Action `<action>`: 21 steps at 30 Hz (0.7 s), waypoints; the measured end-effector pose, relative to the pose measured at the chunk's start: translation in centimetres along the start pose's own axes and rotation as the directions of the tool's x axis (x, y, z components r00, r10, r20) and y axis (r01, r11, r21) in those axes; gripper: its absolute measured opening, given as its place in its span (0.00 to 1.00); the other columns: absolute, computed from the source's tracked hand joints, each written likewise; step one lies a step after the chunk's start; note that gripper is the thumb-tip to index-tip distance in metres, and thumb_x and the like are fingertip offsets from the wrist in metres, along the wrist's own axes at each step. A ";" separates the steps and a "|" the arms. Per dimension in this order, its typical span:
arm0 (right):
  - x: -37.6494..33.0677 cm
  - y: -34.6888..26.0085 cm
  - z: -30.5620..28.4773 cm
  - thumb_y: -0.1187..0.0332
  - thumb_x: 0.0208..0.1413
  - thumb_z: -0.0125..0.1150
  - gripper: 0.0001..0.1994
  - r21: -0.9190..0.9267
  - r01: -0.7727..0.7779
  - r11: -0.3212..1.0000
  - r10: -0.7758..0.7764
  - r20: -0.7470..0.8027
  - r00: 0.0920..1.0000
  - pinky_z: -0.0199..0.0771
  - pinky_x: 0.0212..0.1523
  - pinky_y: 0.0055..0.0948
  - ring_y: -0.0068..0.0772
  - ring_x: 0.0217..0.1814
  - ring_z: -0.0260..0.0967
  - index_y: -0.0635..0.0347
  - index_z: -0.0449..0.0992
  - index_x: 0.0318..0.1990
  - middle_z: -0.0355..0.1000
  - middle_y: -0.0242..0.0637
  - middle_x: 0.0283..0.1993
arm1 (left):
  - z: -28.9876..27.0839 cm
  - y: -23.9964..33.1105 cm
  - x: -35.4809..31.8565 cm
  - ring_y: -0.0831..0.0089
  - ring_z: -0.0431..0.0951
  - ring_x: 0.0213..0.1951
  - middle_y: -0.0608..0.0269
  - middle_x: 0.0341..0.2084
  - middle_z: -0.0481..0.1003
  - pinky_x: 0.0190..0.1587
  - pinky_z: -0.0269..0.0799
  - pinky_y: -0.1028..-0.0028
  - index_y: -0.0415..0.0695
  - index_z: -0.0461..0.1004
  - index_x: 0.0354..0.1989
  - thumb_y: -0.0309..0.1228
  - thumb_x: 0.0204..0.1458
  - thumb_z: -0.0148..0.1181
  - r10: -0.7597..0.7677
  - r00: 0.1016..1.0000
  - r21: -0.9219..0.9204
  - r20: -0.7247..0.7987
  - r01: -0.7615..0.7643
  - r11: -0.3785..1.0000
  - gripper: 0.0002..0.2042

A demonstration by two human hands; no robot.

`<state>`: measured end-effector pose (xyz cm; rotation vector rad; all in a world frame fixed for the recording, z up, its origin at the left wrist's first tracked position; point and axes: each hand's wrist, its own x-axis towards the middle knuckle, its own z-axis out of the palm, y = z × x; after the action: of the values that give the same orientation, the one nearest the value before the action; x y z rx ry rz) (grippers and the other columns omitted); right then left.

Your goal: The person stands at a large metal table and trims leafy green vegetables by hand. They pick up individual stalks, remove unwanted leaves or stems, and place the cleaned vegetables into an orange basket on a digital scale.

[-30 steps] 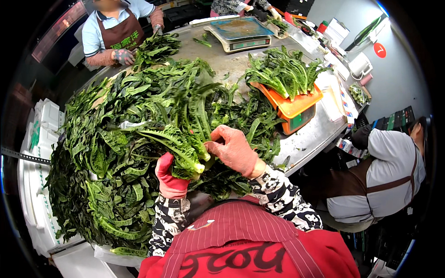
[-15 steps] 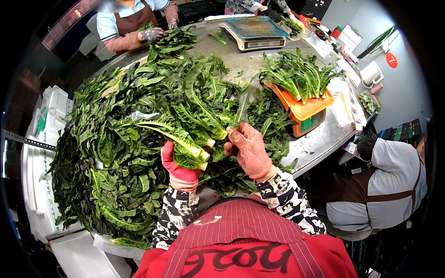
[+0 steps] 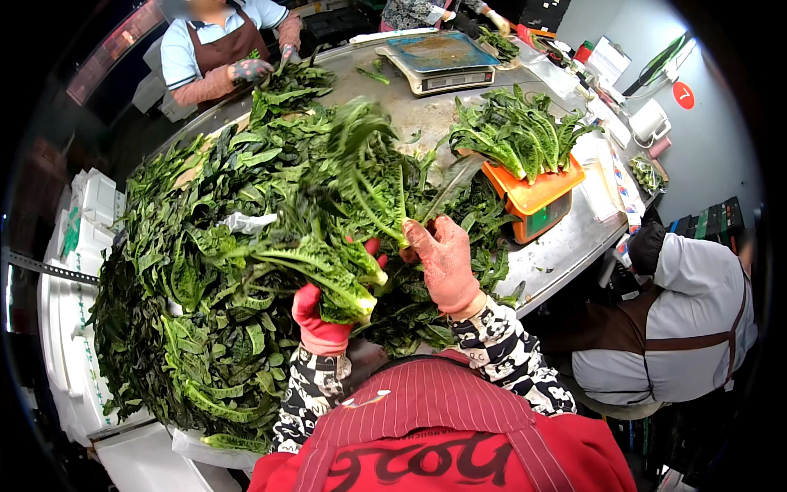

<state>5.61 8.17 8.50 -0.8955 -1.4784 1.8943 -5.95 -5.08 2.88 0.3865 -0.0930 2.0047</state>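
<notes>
My left hand (image 3: 318, 318), in a red glove, is closed around a bunch of long-leaf lettuce (image 3: 332, 283), its pale cut ends toward my right. My right hand (image 3: 443, 261), in a faded pink glove, pinches the pale stem end of another long-leaf lettuce stalk (image 3: 365, 184). The leaves of that stalk rise to the upper left and are smeared by motion. Both hands are over a broad heap of loose lettuce (image 3: 221, 246) that spreads left and away from me.
Lettuce heads lie on an orange scale (image 3: 533, 193) at the right. A flat scale with a blue platform (image 3: 438, 51) stands on the metal table (image 3: 545, 266) at the back. Co-workers are at the far left, far middle and right. White foam boxes (image 3: 74, 328) line the left.
The stalk in my right hand has come apart from the left bunch, and its leaves have swung upward. My left hand has shifted slightly right and down with the bunch.
</notes>
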 end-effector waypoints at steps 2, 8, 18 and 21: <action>0.1 -1.2 0.7 0.64 0.62 0.61 0.12 -0.149 -0.008 0.989 0.001 -0.051 0.999 0.66 0.29 0.19 0.15 0.28 0.61 0.65 0.71 0.35 0.66 0.28 0.28 | 0.4 0.2 -1.0 0.44 0.59 0.66 0.50 0.64 0.62 0.68 0.53 0.47 0.38 0.57 0.67 0.40 0.46 0.62 -0.013 0.988 0.238 -0.152 0.050 0.970 0.39; 1.3 4.2 -1.9 0.69 0.53 0.60 0.13 -0.689 0.640 0.340 -0.547 0.409 0.731 0.72 0.39 0.39 0.49 0.36 0.72 0.63 0.76 0.45 0.73 0.49 0.35 | -8.2 1.6 -4.5 0.56 0.71 0.56 0.53 0.55 0.72 0.60 0.66 0.52 0.40 0.68 0.60 0.39 0.50 0.57 -0.017 0.884 0.123 -0.468 0.084 0.989 0.28; -0.4 2.6 2.7 0.67 0.58 0.61 0.10 -0.242 0.725 0.645 -0.741 0.035 0.671 0.67 0.40 0.39 0.45 0.37 0.66 0.63 0.69 0.40 0.65 0.43 0.35 | -2.6 1.6 -0.3 0.53 0.71 0.57 0.52 0.62 0.65 0.52 0.71 0.47 0.45 0.61 0.66 0.50 0.56 0.51 0.475 0.820 0.715 -0.318 -0.122 0.689 0.32; -0.3 2.6 2.7 0.62 0.64 0.57 0.12 0.516 0.297 0.803 -0.306 -0.071 0.950 0.68 0.37 0.35 0.30 0.36 0.64 0.62 0.68 0.38 0.63 0.34 0.31 | -1.6 4.0 0.8 0.42 0.63 0.63 0.48 0.64 0.61 0.65 0.54 0.36 0.44 0.58 0.67 0.47 0.56 0.53 0.280 0.930 0.391 -0.238 -0.173 0.904 0.33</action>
<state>3.59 5.76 6.51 -0.3620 -0.9527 1.9107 -10.13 -5.85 2.05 0.3209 0.4450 2.2951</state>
